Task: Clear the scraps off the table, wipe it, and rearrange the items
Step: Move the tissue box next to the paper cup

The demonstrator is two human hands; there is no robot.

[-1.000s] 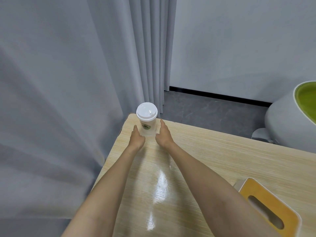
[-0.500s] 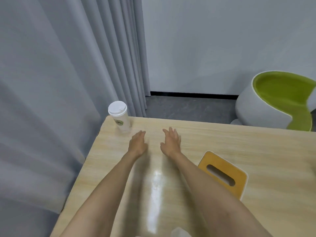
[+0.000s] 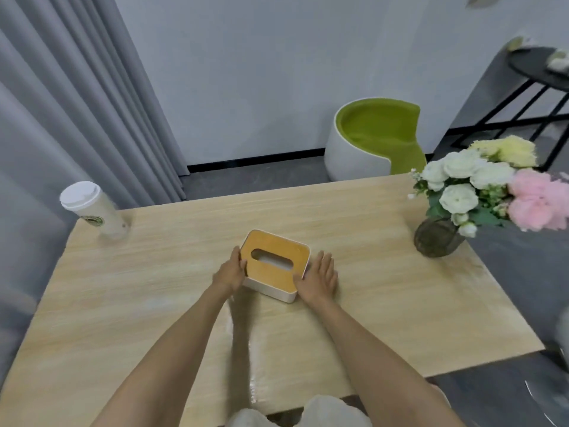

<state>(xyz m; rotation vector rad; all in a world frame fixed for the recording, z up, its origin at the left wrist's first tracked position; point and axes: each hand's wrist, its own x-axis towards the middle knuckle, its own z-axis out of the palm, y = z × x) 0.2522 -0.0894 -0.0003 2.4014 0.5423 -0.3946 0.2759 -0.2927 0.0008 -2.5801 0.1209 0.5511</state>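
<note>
Tissue box (image 3: 275, 262): white body, orange-yellow top panel with an oval slot. It sits near the middle of the tabletop (image 3: 147, 306), turned at a slight angle to the table edges, with one hand at each end.

Nearest the camera, pale clothing shows at the bottom edge of the view. Both bare forearms reach forward over the light wood-grain surface.

Left hand (image 3: 229, 272): placed against the left end of the box. Its fingers (image 3: 236, 255) lie pressed together along the end wall. The thumb appears to hook over the top rim, though motion blur makes this uncertain.

Right hand (image 3: 317, 280): placed at the right end of the box. Its fingers (image 3: 326, 263) are straight and slightly spread, lying on the tabletop just beside the box wall. The thumb touches the near right corner of the box.

Paper cup (image 3: 92, 208): white, lidded, with a green round logo. It stands at the far left corner of the tabletop, well apart from the box.

Vase (image 3: 437, 237): dark glass, at the far right edge of the tabletop. It holds flowers (image 3: 486, 186) in white, yellow and pink.

Beyond the tabletop, a white chair (image 3: 375, 137) with a green seat stands on the dark floor against the wall. A grey curtain (image 3: 77, 118) hangs at the left. A black side table (image 3: 538, 69) stands at the far right.
</note>
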